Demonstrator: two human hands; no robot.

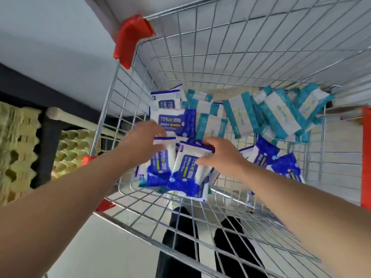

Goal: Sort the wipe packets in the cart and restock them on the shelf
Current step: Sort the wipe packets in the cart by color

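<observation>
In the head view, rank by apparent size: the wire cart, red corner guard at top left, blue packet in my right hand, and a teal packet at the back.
1. wire cart
2. red corner guard and blue packet, about alike
3. teal packet, though it lies farther away, so unsure

Wire cart (251, 63), seen from above. Blue-and-white packets (174, 119) lie heaped mostly toward its near left corner, with one upright packet (186, 173) tilted on end. Teal-and-white packets (281, 113) overlap along its far right wall.
</observation>
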